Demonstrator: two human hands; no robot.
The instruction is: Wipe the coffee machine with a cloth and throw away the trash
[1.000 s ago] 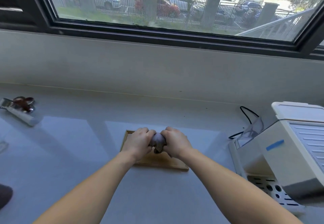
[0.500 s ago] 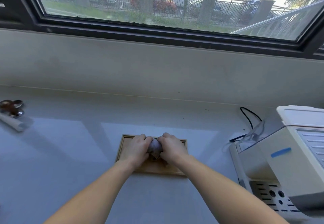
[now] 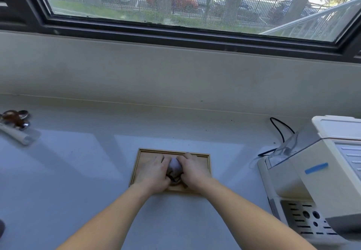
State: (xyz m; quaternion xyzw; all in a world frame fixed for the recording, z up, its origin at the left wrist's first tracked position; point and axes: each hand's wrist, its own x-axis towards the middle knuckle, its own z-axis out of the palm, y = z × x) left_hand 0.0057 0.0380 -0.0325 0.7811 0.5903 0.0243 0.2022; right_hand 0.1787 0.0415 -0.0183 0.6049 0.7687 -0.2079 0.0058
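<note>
A small wooden tray (image 3: pixel 206 158) lies on the grey counter in front of me. My left hand (image 3: pixel 155 172) and my right hand (image 3: pixel 193 171) press together over it, both closed around a crumpled grey-white cloth (image 3: pixel 174 165) whose dark-stained lower part shows between my palms. The cloth rests low on the tray. The cream coffee machine (image 3: pixel 304 173) stands at the right edge, with a blue tape strip on its side, a clear water tank behind, and a perforated drip tray (image 3: pixel 304 220) at its front.
A portafilter with brown coffee residue (image 3: pixel 14 117) and its pale handle lie at the far left of the counter. A black cable (image 3: pixel 280 130) runs behind the machine. A low wall and a wide window rise behind the counter.
Both hands have come down with the cloth from above the tray onto its surface. The view has shifted slightly, so the tray shows more fully.
</note>
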